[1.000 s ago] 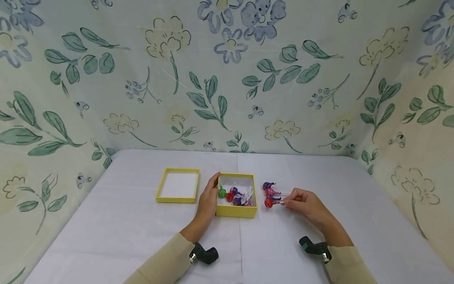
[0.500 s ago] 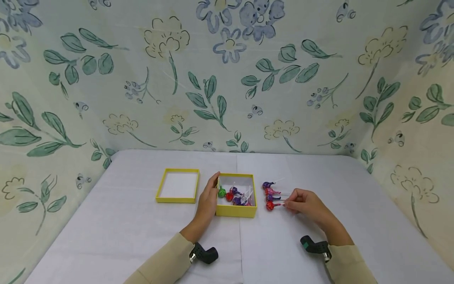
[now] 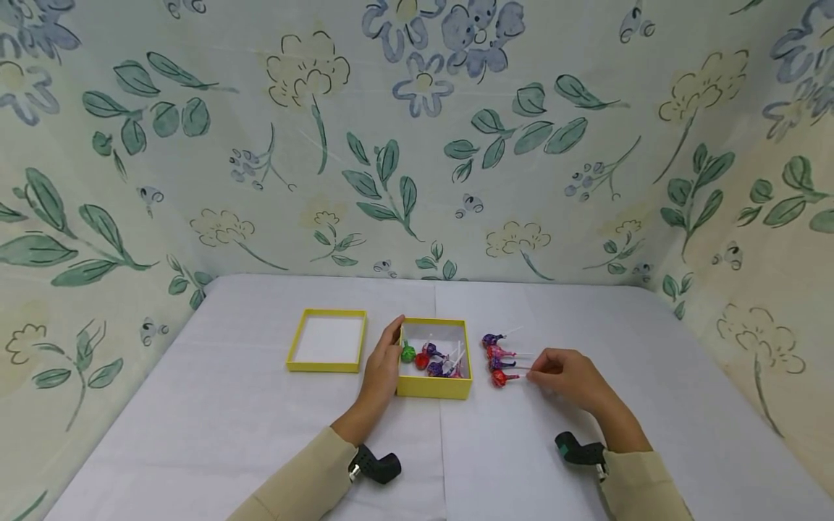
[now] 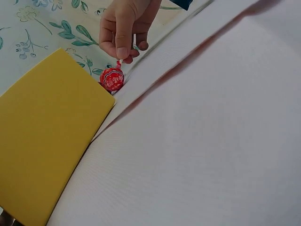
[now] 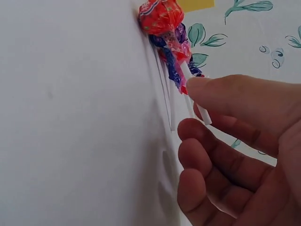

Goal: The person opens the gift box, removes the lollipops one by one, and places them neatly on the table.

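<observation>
An open yellow box [image 3: 433,388] with a white inside holds several wrapped lollipops, among them a green one [image 3: 407,354] and a red one [image 3: 422,360]. My left hand [image 3: 380,369] grips the box along its left side, fingertips at the far left corner. To the right of the box lie several lollipops in a column, purple [image 3: 492,339] at the far end, then pink [image 3: 500,352]. At the near end is a red lollipop [image 3: 500,378]. My right hand [image 3: 567,376] pinches its white stick [image 5: 204,114] between thumb and index finger, the other fingers loosely curled.
The box's yellow-rimmed lid [image 3: 326,367] lies upturned to the left of the box. A white cloth [image 3: 228,427] covers the table, with a crease down its middle. Floral fabric [image 3: 417,181] hangs behind and at both sides.
My right hand has drawn the red lollipop slightly toward me and to the right, lining it up below the others, and shifted toward the stick's end. The left hand and box have stayed put.
</observation>
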`<control>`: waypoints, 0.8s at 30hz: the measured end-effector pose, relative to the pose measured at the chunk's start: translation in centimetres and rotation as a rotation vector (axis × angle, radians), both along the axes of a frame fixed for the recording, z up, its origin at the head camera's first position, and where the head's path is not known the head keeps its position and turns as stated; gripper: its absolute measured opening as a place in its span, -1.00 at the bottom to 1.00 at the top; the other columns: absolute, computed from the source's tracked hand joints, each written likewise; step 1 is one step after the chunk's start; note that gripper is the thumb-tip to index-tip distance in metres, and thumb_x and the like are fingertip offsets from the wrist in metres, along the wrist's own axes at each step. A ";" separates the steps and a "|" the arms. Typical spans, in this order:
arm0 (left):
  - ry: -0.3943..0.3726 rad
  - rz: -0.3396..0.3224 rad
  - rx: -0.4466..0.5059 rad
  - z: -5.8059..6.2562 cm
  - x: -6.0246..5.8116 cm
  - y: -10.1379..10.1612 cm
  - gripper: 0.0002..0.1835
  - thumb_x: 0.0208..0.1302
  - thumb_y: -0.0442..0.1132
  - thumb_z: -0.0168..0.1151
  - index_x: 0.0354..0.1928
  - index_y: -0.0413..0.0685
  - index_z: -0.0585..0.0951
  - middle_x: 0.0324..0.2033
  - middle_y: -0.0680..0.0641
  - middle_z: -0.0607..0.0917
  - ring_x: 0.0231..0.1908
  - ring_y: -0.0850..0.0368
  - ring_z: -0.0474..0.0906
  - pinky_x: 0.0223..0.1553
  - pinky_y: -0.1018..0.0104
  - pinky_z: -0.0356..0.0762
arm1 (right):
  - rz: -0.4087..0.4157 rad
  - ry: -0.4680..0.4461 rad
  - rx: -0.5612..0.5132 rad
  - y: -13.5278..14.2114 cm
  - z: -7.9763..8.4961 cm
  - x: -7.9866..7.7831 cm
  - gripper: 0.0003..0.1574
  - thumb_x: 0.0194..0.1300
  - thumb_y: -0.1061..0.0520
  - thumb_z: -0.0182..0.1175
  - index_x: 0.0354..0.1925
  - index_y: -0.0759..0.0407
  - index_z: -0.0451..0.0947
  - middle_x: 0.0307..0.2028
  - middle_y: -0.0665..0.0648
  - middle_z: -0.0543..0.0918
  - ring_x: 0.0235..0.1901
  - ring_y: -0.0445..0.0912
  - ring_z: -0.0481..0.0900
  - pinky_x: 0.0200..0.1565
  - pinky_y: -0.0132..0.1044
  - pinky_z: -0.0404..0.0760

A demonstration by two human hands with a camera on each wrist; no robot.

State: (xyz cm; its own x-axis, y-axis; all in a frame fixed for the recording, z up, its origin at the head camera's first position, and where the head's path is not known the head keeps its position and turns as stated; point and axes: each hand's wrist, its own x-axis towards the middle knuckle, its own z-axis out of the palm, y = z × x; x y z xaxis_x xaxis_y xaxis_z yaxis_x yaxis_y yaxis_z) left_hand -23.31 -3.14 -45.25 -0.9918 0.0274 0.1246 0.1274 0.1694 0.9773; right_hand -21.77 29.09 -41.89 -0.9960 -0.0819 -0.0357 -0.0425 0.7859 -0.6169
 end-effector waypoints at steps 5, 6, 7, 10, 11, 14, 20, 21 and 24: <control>-0.001 -0.004 0.000 0.1 0.1 0.0 -0.42 0.40 -0.22 -0.28 0.42 0.39 0.23 0.42 0.19 0.20 0.42 0.20 0.05 0.42 0.16 0.02 | -0.019 0.015 0.052 -0.2 -0.1 0.1 -0.89 0.17 0.08 0.35 -0.39 0.05 0.61 -0.41 0.02 0.59 -0.36 -0.06 0.45 -0.36 -0.31 0.53; 0.006 -0.006 0.002 0.1 0.0 0.0 -0.42 0.40 -0.23 -0.28 0.42 0.37 0.23 0.42 0.17 0.20 0.42 0.18 0.05 0.42 0.14 0.02 | -0.016 0.024 0.063 -0.2 -0.2 0.1 -0.90 0.17 0.08 0.35 -0.39 0.06 0.61 -0.42 0.01 0.60 -0.36 -0.06 0.46 -0.35 -0.30 0.53; 0.005 -0.006 0.002 0.1 0.0 0.0 -0.42 0.40 -0.23 -0.28 0.42 0.38 0.23 0.42 0.18 0.20 0.42 0.18 0.05 0.42 0.14 0.02 | -0.017 0.030 0.070 -0.3 -0.2 0.1 -0.91 0.16 0.09 0.35 -0.40 0.06 0.62 -0.42 0.01 0.60 -0.36 -0.06 0.46 -0.33 -0.29 0.53; 0.005 -0.007 0.005 0.1 0.0 -0.1 -0.42 0.40 -0.23 -0.28 0.42 0.39 0.24 0.42 0.18 0.21 0.42 0.20 0.06 0.42 0.15 0.03 | -0.012 0.039 0.091 -0.3 -0.3 0.0 -0.93 0.17 0.12 0.34 -0.41 0.06 0.62 -0.42 -0.01 0.61 -0.35 -0.07 0.47 -0.27 -0.25 0.54; 0.006 -0.006 0.005 0.1 0.0 -0.1 -0.42 0.40 -0.23 -0.28 0.42 0.39 0.24 0.42 0.18 0.21 0.42 0.20 0.06 0.42 0.15 0.03 | -0.012 0.037 0.095 -0.3 -0.4 0.0 -0.94 0.17 0.13 0.34 -0.41 0.05 0.62 -0.42 -0.01 0.61 -0.35 -0.07 0.48 -0.25 -0.25 0.55; 0.003 -0.006 0.005 0.1 0.0 -0.1 -0.43 0.40 -0.22 -0.28 0.41 0.40 0.24 0.42 0.19 0.21 0.42 0.20 0.06 0.42 0.16 0.02 | -0.010 0.027 0.105 -0.3 -0.4 0.0 -0.94 0.17 0.14 0.34 -0.40 0.05 0.62 -0.42 -0.01 0.61 -0.35 -0.08 0.47 -0.24 -0.23 0.54; -0.001 -0.003 0.002 0.0 0.0 0.0 -0.43 0.41 -0.22 -0.28 0.42 0.39 0.23 0.42 0.19 0.20 0.42 0.19 0.05 0.42 0.14 0.02 | -0.003 0.020 0.107 -0.4 -0.5 0.1 -0.94 0.16 0.16 0.34 -0.39 0.07 0.62 -0.45 0.00 0.58 -0.38 -0.08 0.45 -0.29 -0.25 0.51; -0.003 0.000 0.000 0.0 0.0 0.0 -0.43 0.41 -0.22 -0.28 0.41 0.40 0.24 0.42 0.19 0.20 0.42 0.19 0.05 0.42 0.14 0.02 | 0.000 0.020 0.107 -0.4 -0.5 0.2 -0.94 0.16 0.16 0.34 -0.39 0.07 0.62 -0.45 0.00 0.58 -0.38 -0.08 0.45 -0.30 -0.25 0.51; -0.006 0.004 -0.002 0.0 0.0 0.0 -0.43 0.40 -0.22 -0.28 0.41 0.40 0.24 0.42 0.18 0.21 0.42 0.19 0.05 0.42 0.15 0.02 | 0.003 0.022 0.112 -0.4 -0.4 0.2 -0.94 0.16 0.15 0.34 -0.38 0.07 0.62 -0.45 0.00 0.58 -0.38 -0.08 0.45 -0.29 -0.25 0.51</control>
State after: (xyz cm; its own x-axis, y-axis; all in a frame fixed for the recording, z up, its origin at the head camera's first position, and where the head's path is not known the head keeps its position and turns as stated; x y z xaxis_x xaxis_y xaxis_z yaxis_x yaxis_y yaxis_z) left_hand -23.35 -3.16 -45.22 -0.9926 0.0231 0.1190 0.1212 0.1716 0.9777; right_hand -21.56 28.66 -42.28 -0.9964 -0.0815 -0.0225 -0.0577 0.8497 -0.5241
